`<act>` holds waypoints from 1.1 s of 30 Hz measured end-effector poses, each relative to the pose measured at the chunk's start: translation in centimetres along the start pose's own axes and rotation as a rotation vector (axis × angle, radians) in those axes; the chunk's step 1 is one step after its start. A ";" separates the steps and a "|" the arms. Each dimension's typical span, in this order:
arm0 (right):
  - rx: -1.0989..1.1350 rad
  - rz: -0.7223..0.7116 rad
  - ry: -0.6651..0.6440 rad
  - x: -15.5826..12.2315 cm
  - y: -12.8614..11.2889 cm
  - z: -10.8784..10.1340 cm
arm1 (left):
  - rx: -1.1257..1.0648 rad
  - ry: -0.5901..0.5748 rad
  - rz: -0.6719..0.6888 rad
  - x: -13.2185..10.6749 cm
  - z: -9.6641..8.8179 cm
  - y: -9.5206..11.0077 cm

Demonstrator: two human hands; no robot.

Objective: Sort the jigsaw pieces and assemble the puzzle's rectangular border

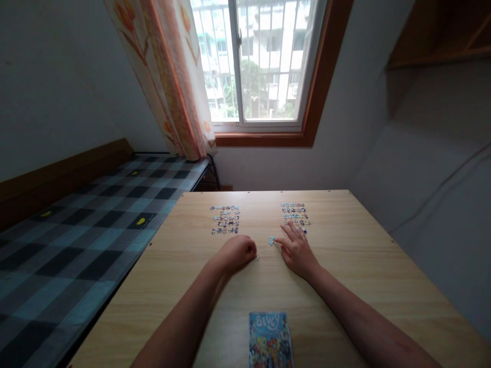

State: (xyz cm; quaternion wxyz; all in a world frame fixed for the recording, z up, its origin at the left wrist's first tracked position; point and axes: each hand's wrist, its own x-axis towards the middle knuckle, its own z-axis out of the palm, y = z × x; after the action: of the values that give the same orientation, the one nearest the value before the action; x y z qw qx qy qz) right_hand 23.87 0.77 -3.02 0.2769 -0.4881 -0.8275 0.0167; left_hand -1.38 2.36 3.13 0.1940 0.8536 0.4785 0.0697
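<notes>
Left hand (236,253): lies curled shut on the wooden table (345,286), knuckles up, with a tiny pale piece (256,257) right at the fingertips; cannot tell whether pinched or merely touched. Right hand (297,250): lies open, fingers spread flat, forefinger tip touching a light-blue puzzle piece (272,240) on the table between both hands. Beyond: a left cluster (225,220) and a right cluster (295,214) of pieces, the latter just past the right fingertips. Near the front edge: a colourful puzzle card (269,340)

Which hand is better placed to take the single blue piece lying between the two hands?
Right: the right hand lies open beside the blue piece; the left hand is curled, farther off.
</notes>
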 end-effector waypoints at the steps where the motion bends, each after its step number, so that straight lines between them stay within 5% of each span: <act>1: -0.001 0.001 -0.004 0.0 0.0 0.0 | -0.019 0.056 0.053 0.4 0.9 0.7; 5: -0.010 -0.005 -0.009 0.1 0.0 -0.1 | -0.045 0.177 0.174 1.3 3.3 1.5; 9: -0.016 -0.003 -0.014 0.1 0.0 -0.1 | -0.109 0.227 0.133 1.1 3.2 1.0; 22: -0.033 -0.006 -0.044 0.2 0.1 -0.1 | 0.123 0.173 0.054 0.7 3.5 3.6; 33: -0.017 0.012 -0.075 0.3 0.0 -0.3 | 0.041 0.144 -0.033 1.2 3.1 4.0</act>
State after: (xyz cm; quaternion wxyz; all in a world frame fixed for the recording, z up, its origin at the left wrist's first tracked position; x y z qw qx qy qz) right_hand 23.89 0.98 -2.67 0.2413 -0.4946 -0.8344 0.0295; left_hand 3.36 0.67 1.83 0.1428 0.8421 0.5065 0.1181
